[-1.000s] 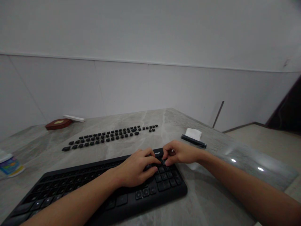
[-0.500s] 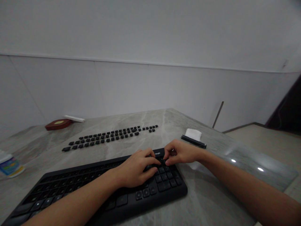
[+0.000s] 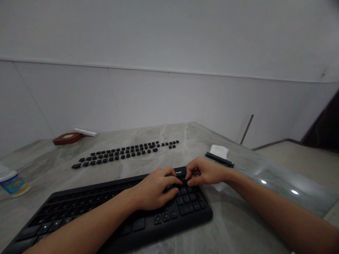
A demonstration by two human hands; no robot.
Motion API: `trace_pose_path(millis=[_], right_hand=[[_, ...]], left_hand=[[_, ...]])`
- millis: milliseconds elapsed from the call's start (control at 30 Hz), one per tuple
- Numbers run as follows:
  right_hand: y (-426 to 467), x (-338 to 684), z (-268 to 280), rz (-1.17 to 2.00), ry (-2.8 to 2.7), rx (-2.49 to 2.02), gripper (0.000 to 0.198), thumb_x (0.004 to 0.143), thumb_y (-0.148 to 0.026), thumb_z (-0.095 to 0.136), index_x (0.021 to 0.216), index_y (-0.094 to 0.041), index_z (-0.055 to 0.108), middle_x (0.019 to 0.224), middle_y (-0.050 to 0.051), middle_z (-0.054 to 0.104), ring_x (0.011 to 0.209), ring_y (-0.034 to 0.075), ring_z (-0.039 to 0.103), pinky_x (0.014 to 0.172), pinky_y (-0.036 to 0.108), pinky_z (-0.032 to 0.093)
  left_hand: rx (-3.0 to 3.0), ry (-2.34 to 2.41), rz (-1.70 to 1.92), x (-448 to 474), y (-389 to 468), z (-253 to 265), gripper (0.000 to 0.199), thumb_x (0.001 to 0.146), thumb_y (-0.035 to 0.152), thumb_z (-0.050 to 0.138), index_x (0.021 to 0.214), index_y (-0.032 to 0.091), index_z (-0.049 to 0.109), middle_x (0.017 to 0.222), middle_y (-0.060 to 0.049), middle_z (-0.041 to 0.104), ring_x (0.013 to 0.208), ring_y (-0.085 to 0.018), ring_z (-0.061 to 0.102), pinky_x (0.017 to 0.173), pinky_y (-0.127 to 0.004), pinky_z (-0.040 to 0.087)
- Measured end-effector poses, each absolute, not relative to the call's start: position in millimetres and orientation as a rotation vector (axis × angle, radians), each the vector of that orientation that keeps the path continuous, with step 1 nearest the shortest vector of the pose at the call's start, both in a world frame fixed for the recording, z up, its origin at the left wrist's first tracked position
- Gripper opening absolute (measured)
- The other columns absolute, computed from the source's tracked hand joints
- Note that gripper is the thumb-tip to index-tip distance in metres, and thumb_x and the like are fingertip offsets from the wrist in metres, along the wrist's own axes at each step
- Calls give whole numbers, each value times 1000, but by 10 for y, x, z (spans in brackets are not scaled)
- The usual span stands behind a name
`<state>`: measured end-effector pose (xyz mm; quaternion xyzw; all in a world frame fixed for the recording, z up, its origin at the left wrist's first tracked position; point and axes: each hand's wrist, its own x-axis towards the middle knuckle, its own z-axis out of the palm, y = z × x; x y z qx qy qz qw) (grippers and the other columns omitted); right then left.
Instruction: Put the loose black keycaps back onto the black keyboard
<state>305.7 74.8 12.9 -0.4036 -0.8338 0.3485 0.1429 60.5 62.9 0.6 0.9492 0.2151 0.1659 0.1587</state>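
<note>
A black keyboard (image 3: 148, 229) lies at a slant in front of me, with many key positions on its left and middle bare of caps. My left hand (image 3: 156, 188) rests over its right part, fingers apart, the fingertips touching the top of the number pad. Thumb and index finger of my right hand (image 3: 202, 171) pinch at a small black keycap (image 3: 185, 182) in the pad's upper row; the fingers partly cover it. Beyond the keyboard, loose black keycaps (image 3: 113, 154) stand in rows on the grey marbled table (image 3: 190, 134).
Right of the keyboard lie a dark flat bar (image 3: 219, 159) and a white tissue (image 3: 219, 151). A red-brown box (image 3: 67, 138) and a white strip (image 3: 84, 132) sit near the wall at back left. A white bottle with a colourful label (image 3: 14, 183) stands at the left edge.
The view has shifted slightly, so everything appears a little further right. Both hands stay at the same place on the number pad.
</note>
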Motion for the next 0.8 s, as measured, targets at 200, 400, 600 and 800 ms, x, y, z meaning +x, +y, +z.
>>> trace_pose_path(millis=[200,400,600,800], right_hand=[[718,3076,195,784,-2536,-1079,20,75,-28,70,88,-13,73,68,1,64,61,11,55,58,22,40],[693,3060,227,713,-2590,-1082,18,76,-24,68,90,-14,74,64,-1,60,58,10,53,58,22,40],[680,3030,239,685,-2584,-1089,18,75,-24,68,89,-13,74,64,-1,60,57,10,53,57,21,40],[680,3030,233,685,-2577,-1097,18,76,-26,69,88,-12,74,63,-1,60,56,10,53,56,21,40]], left_hand=[[2760,595,453,604,623,-5,40,93,23,48,134,27,50,115,-9,53,102,-23,53,92,-39,44],[2802,588,430,606,620,-12,39,94,24,47,133,27,50,115,-9,52,102,-23,53,91,-40,45],[2816,591,414,609,617,-8,38,94,24,47,131,27,51,115,-9,52,103,-23,54,91,-40,45],[2827,601,409,609,618,-1,37,94,25,47,131,27,52,115,-8,52,102,-23,53,91,-40,45]])
